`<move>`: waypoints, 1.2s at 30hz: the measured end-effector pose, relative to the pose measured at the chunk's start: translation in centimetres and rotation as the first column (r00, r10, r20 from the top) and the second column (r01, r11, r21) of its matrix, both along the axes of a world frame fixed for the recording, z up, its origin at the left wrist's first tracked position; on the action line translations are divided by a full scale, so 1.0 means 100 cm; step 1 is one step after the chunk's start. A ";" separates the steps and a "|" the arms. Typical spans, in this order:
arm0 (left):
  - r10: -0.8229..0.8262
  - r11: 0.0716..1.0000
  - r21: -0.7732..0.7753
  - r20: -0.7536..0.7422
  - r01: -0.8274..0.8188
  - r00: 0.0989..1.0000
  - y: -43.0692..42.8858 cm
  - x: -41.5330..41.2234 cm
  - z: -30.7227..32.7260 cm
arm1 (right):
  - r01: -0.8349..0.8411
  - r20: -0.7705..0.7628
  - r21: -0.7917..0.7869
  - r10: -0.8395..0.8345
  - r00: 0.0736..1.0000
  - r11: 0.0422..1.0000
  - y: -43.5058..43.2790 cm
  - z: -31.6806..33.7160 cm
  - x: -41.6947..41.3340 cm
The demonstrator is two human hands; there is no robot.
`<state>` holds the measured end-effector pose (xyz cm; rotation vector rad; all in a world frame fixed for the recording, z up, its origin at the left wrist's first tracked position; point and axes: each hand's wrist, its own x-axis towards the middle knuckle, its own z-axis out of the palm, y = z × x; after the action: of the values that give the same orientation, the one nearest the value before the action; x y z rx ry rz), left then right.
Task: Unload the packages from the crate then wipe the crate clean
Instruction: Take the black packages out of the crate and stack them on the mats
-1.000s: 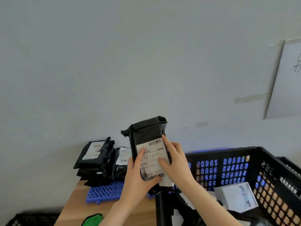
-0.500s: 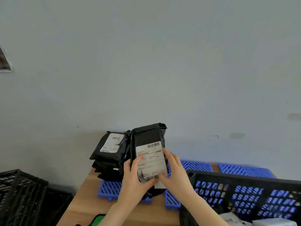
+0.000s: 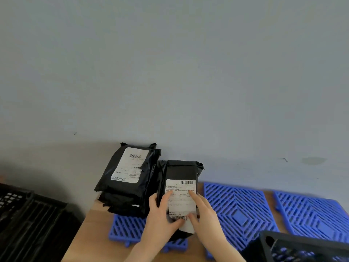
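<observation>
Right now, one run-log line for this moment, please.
phase: unloading | left hand: holds package | right hand: holds package | spot: over blue mat, beside stack

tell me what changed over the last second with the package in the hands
The package, held up by the crate a second ago, has been carried left and lowered next to the stack of packages, over a blue mat. Whether it rests on the mat yet is unclear. The left hand and right hand keep gripping it as before; the stack has not moved.
</observation>
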<state>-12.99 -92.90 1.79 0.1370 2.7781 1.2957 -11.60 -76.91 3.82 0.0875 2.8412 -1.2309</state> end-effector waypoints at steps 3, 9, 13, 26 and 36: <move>-0.025 0.998 -0.052 0.050 0.027 0.998 -0.008 -0.015 -0.017 | 0.015 0.055 0.034 -0.017 0.998 0.999 -0.009 -0.023 -0.015; -0.093 0.991 -0.094 0.045 0.096 0.995 -0.010 -0.033 -0.045 | 0.042 0.118 0.053 -0.048 0.992 0.998 -0.020 -0.053 -0.032; -0.124 0.986 -0.105 0.044 0.128 0.991 -0.007 -0.043 -0.058 | 0.048 0.133 0.068 -0.057 0.989 0.997 -0.022 -0.064 -0.043; -0.048 0.958 -0.283 0.007 0.048 0.999 0.003 -0.089 -0.066 | 0.067 0.116 0.053 -0.073 0.991 0.996 -0.029 -0.086 -0.097; -0.076 0.943 -0.328 -0.071 0.049 0.995 -0.001 -0.069 -0.066 | 0.057 -0.019 0.128 -0.055 0.998 0.990 -0.028 -0.081 -0.076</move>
<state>-19.92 -92.99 -4.79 0.2609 2.9821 0.8164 -19.16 -79.72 -4.25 0.1639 2.9485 -1.0613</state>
